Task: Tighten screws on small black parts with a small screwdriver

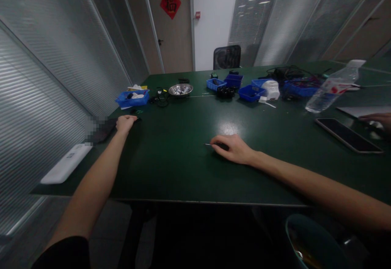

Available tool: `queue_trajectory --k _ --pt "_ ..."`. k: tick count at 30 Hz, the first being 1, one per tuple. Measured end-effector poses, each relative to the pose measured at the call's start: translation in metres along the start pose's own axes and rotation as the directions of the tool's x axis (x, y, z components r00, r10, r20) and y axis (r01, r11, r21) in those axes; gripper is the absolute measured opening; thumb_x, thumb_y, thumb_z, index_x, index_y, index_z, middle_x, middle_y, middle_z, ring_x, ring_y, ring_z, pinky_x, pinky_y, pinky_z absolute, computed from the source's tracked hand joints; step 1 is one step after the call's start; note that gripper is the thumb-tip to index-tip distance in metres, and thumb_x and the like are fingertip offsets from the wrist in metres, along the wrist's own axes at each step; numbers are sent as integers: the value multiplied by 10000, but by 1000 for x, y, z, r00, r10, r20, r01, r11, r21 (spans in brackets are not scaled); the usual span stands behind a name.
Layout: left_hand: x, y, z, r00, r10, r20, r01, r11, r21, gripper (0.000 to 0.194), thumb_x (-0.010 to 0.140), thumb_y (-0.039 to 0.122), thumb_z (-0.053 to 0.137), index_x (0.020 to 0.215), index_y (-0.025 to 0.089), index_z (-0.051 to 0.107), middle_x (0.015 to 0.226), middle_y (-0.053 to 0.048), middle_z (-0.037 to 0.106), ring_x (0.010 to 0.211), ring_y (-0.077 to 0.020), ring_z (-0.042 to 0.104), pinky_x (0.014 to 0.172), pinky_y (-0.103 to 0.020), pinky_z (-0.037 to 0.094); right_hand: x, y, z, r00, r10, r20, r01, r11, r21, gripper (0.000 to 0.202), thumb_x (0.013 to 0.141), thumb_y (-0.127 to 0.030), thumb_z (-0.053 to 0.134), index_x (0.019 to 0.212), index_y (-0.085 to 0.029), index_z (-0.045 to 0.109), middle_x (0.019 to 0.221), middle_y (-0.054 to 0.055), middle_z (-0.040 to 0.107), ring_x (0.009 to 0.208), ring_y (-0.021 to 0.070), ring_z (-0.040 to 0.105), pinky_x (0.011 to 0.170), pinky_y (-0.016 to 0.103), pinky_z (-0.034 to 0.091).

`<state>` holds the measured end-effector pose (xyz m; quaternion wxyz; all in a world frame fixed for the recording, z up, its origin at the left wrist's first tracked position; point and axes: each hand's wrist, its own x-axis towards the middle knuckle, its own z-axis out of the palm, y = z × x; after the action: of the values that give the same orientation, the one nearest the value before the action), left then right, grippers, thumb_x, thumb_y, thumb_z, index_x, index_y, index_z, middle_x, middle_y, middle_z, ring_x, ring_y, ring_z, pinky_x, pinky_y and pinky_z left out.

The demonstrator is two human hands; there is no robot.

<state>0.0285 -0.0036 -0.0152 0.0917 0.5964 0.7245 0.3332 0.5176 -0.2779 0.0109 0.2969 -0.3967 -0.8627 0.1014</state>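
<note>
My right hand (234,148) rests low over the green table (177,167), its thumb and forefinger pinched on a short, thin silvery piece (208,144) whose tip points left. The piece's kind is too small to tell. At the left side of the table my left hand (124,123) is closed, fingertips together beside a small dark thing (138,119). What that is, and how far it sits in the fingers, I cannot make out. A dark flat object (105,131) lies just left of this hand, partly blurred out.
A white box-like device (66,164) lies at the left edge. Farther back stand a blue basket (132,99), a metal bowl (181,91) and blue trays (251,94). A plastic bottle (331,90), a phone (347,134) and another person's hand (378,118) are at right.
</note>
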Motion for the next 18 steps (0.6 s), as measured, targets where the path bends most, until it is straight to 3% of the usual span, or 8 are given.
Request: queue_trajectory --k 3,6,11,14,18 --pt "-6 4 -6 1000 21 -16 -20 996 85 212 834 339 736 984 210 810 996 -98 793 979 -303 719 892 -383 533 0 0 0 1000 0 -7 0 1000 7 214 1058 -343 560 1136 -209 708 958 39 770 743 157 695 680 294 500" --pt "-14 8 -11 989 150 -14 -144 969 198 180 886 344 710 999 225 786 1018 -100 783 973 -311 714 875 -386 530 1 -1 1 1000 2 0 -2 1000 5 218 1059 -348 558 1137 -208 707 958 41 769 734 157 692 675 295 498" --pt "-27 20 -15 971 234 59 -237 881 409 291 979 429 601 1034 179 740 997 -187 739 978 -390 693 863 -458 518 1 -1 1 1000 7 2 -7 1000 -11 212 1055 -342 565 1138 -205 704 960 39 768 745 158 695 683 296 496" --pt "-33 28 -17 958 276 79 -281 845 455 315 974 447 617 1047 162 727 1048 -210 714 1040 -416 670 899 -477 506 2 -2 0 1000 3 10 -3 1000 -1 210 1056 -334 562 1146 -205 701 982 43 771 774 162 703 699 297 505" --pt "-35 32 -17 937 333 107 -342 808 480 220 955 358 647 1047 175 725 1117 -191 702 1054 -387 663 897 -444 511 2 -3 0 1000 4 9 -4 1000 0 206 1058 -328 557 1142 -204 700 981 43 770 762 160 698 700 298 506"
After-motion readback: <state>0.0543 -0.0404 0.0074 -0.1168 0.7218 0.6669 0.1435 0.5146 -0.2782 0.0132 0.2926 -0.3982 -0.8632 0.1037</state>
